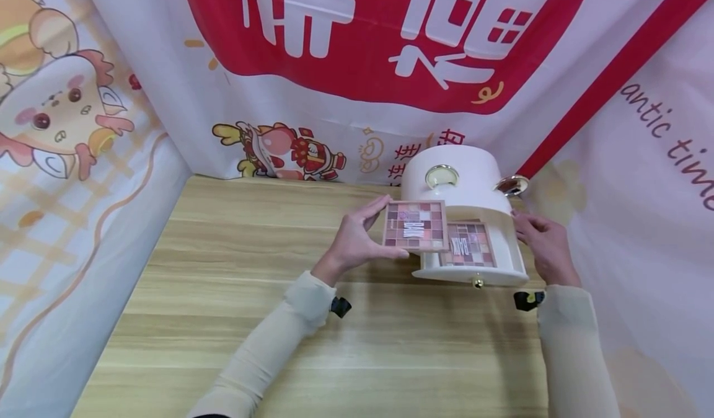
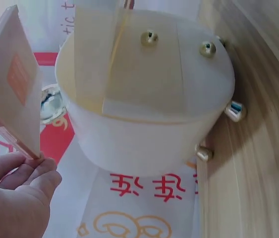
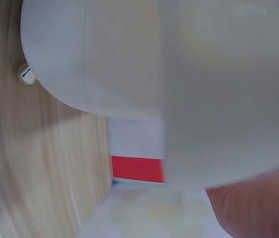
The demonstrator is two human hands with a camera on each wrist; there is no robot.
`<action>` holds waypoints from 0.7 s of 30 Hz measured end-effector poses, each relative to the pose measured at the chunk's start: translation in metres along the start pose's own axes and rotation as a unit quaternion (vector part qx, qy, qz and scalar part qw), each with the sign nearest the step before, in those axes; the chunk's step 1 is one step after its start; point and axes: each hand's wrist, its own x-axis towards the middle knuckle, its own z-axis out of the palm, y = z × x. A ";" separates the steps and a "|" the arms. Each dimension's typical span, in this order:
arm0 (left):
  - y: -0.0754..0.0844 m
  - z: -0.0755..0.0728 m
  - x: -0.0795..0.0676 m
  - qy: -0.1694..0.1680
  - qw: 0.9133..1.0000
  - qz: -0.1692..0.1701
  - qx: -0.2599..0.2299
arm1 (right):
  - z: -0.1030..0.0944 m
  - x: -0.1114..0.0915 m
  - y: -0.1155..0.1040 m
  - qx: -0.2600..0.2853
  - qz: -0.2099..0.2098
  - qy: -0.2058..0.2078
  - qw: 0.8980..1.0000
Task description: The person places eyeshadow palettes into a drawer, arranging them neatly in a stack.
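Observation:
My left hand (image 1: 357, 241) grips a square eyeshadow palette (image 1: 415, 224) by its left side, thumb at the near edge and fingers at the far one. The left wrist view shows the palette's pale back with an orange label (image 2: 19, 79). Behind and right of it stands a white rounded storage box (image 1: 452, 170). Its drawer (image 1: 470, 274) is pulled out, and a second eyeshadow palette (image 1: 468, 244) lies inside, partly overlapped by the held one. Bent fingers of my right hand (image 1: 549, 247) are at the box's right side; their tips are partly hidden.
Gold-rimmed round ears (image 1: 442, 176) stick out from the box's top. A gold knob (image 1: 478, 283) is on the drawer front, and gold feet (image 2: 236, 110) are under the box. The wooden table (image 1: 223, 281) meets printed cloth walls (image 1: 362, 40) at the back and both sides.

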 end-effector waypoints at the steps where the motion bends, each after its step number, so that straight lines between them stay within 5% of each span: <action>1: 0.001 0.002 -0.001 0.000 1.000 0.000 0.003 | 0.000 0.000 0.000 0.004 0.000 -0.001 1.000; 21: 0.029 0.045 -0.002 0.020 0.995 -0.067 0.075 | 0.001 0.000 -0.001 -0.008 0.012 0.010 1.000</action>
